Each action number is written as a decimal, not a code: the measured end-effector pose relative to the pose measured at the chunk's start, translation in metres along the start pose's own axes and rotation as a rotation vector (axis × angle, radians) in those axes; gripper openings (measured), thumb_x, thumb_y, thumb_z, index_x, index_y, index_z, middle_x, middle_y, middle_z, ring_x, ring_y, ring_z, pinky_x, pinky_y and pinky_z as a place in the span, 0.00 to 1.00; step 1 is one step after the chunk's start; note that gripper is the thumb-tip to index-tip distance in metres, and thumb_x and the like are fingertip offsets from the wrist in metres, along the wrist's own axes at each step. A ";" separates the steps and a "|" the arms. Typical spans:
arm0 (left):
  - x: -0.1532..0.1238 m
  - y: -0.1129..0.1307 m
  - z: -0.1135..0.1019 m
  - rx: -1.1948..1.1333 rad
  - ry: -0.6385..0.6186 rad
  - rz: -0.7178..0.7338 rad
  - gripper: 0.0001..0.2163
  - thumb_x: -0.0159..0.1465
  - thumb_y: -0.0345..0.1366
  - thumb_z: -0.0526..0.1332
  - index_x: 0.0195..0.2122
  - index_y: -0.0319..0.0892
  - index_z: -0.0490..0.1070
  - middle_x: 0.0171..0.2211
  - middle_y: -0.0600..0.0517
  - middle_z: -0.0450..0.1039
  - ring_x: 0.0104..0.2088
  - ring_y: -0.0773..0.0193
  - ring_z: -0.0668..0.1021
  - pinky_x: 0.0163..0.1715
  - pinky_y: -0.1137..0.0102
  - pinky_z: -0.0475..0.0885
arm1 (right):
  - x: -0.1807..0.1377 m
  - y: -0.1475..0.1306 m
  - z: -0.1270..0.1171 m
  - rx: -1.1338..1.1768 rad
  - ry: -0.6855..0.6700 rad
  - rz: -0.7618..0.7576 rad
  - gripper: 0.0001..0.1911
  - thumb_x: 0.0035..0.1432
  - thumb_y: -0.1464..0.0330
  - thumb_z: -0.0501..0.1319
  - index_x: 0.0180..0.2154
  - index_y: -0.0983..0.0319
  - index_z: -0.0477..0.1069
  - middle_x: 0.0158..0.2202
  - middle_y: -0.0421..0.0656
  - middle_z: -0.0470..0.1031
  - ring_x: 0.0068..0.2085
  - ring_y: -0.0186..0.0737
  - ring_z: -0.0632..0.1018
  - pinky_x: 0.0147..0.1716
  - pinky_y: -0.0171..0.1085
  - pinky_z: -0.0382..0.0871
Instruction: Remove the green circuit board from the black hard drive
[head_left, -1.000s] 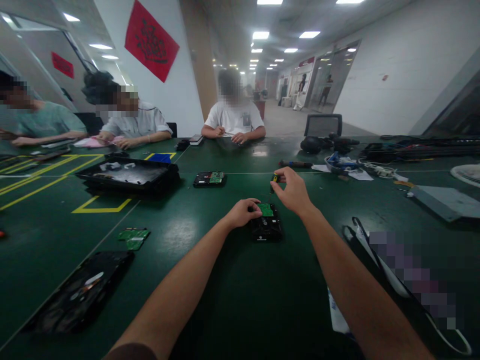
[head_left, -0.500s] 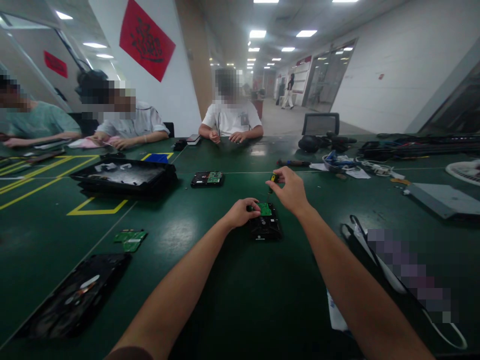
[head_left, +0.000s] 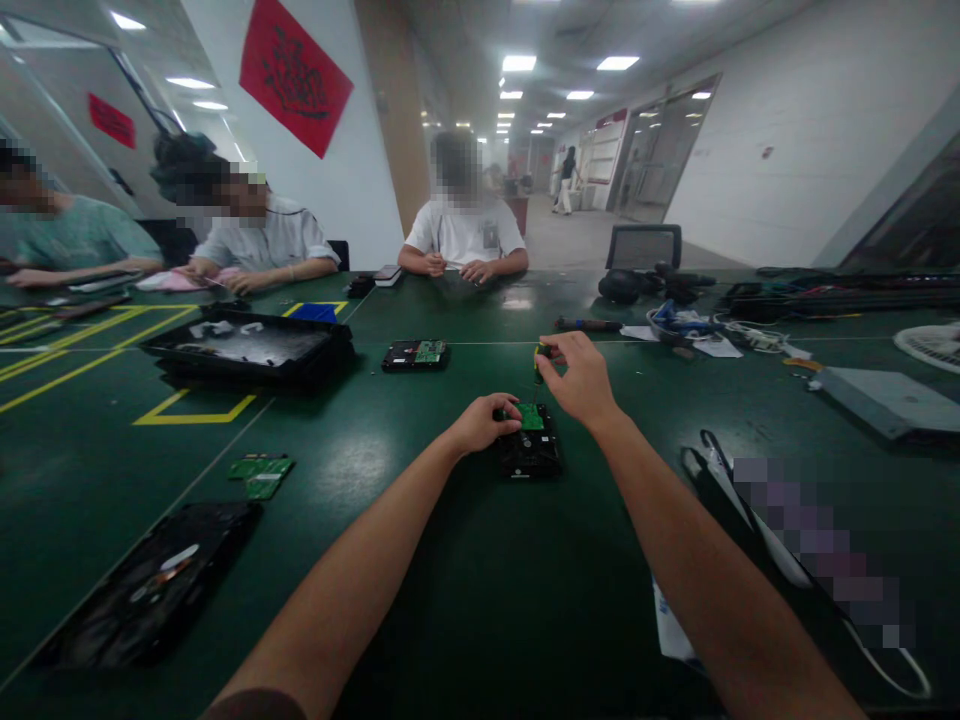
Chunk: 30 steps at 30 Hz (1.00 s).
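Observation:
In front of me on the green table lies a black hard drive [head_left: 529, 455] with a green circuit board [head_left: 532, 417] on its far half. My left hand [head_left: 484, 424] grips the drive's left side, its fingers bent over the board's edge. My right hand [head_left: 579, 372] is closed around the yellow and black handle of a small screwdriver [head_left: 538, 358]. The screwdriver stands nearly upright, its thin shaft pointing down at the board's far part. Whether the tip sits in a screw is too small to tell.
A second hard drive [head_left: 415, 356] lies farther off, left of a screwdriver [head_left: 589, 325]. Black trays [head_left: 251, 350], a loose circuit board [head_left: 262, 474] and a black panel [head_left: 150, 590] are on the left. A grey metal box [head_left: 885, 400] stands right. Several people sit opposite.
My right hand has shifted slightly, its fingers turning on the screwdriver's handle. My left hand and the hard drive stay in place.

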<state>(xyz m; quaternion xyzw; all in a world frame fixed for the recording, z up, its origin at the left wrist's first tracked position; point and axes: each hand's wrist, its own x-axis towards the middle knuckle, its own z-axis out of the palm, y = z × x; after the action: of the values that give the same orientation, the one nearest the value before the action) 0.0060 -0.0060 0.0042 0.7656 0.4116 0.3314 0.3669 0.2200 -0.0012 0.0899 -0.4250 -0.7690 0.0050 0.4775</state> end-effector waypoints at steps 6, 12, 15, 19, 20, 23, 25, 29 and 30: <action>0.000 -0.002 0.000 0.009 -0.014 -0.001 0.06 0.61 0.32 0.69 0.39 0.41 0.80 0.59 0.44 0.74 0.60 0.52 0.76 0.65 0.57 0.63 | -0.002 0.001 0.002 0.011 0.037 0.063 0.10 0.62 0.63 0.65 0.45 0.58 0.70 0.42 0.47 0.76 0.42 0.50 0.79 0.44 0.49 0.77; 0.002 -0.006 0.000 0.005 -0.019 0.001 0.06 0.61 0.34 0.70 0.39 0.41 0.80 0.60 0.44 0.74 0.60 0.52 0.76 0.65 0.57 0.64 | -0.002 0.002 0.001 0.012 -0.010 -0.011 0.12 0.63 0.67 0.63 0.49 0.57 0.71 0.48 0.49 0.75 0.45 0.50 0.79 0.48 0.50 0.77; 0.002 -0.006 0.000 0.010 -0.018 -0.013 0.06 0.61 0.34 0.70 0.39 0.42 0.80 0.60 0.44 0.74 0.60 0.51 0.76 0.65 0.57 0.64 | -0.002 0.003 0.004 0.061 0.002 0.016 0.13 0.61 0.67 0.64 0.48 0.58 0.69 0.45 0.47 0.76 0.42 0.48 0.80 0.46 0.48 0.78; 0.002 -0.004 0.000 0.009 -0.014 -0.021 0.05 0.61 0.34 0.69 0.38 0.42 0.81 0.60 0.45 0.74 0.59 0.51 0.77 0.65 0.57 0.64 | -0.004 0.002 0.004 0.043 0.012 0.020 0.12 0.62 0.63 0.66 0.46 0.56 0.70 0.45 0.47 0.76 0.42 0.47 0.79 0.43 0.48 0.79; 0.001 -0.003 0.000 0.006 -0.014 -0.017 0.05 0.61 0.34 0.69 0.38 0.42 0.81 0.59 0.45 0.74 0.59 0.51 0.77 0.65 0.57 0.64 | -0.003 0.001 0.003 0.025 0.008 0.013 0.11 0.63 0.62 0.65 0.46 0.56 0.70 0.45 0.47 0.75 0.42 0.47 0.79 0.43 0.48 0.78; 0.001 -0.003 0.000 0.009 -0.013 -0.010 0.05 0.60 0.34 0.70 0.38 0.42 0.81 0.59 0.45 0.75 0.59 0.51 0.77 0.65 0.56 0.64 | -0.001 -0.002 -0.001 -0.011 -0.008 -0.005 0.08 0.63 0.65 0.63 0.45 0.56 0.70 0.46 0.48 0.76 0.43 0.48 0.79 0.45 0.49 0.77; 0.001 -0.004 0.000 0.012 -0.013 -0.014 0.06 0.60 0.35 0.70 0.38 0.42 0.81 0.59 0.45 0.74 0.59 0.51 0.77 0.65 0.56 0.64 | 0.001 -0.004 -0.004 -0.007 -0.030 -0.016 0.09 0.62 0.70 0.61 0.46 0.57 0.70 0.47 0.48 0.77 0.44 0.48 0.79 0.46 0.49 0.77; 0.002 -0.005 0.000 0.009 -0.015 -0.005 0.06 0.60 0.35 0.69 0.39 0.42 0.81 0.60 0.44 0.74 0.59 0.51 0.77 0.65 0.56 0.64 | 0.003 -0.006 -0.010 -0.010 -0.112 -0.039 0.12 0.61 0.69 0.62 0.47 0.57 0.71 0.44 0.47 0.78 0.43 0.49 0.79 0.46 0.49 0.77; 0.002 -0.005 0.000 0.009 -0.016 -0.003 0.06 0.60 0.35 0.69 0.38 0.43 0.81 0.59 0.45 0.74 0.59 0.51 0.77 0.65 0.56 0.63 | 0.004 -0.006 -0.011 -0.017 -0.122 -0.049 0.12 0.62 0.68 0.63 0.48 0.56 0.71 0.45 0.47 0.77 0.44 0.49 0.79 0.47 0.50 0.77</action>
<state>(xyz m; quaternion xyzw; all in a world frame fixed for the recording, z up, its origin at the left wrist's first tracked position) 0.0047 -0.0023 0.0008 0.7691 0.4113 0.3231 0.3673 0.2239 -0.0070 0.1011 -0.4091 -0.8068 0.0128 0.4260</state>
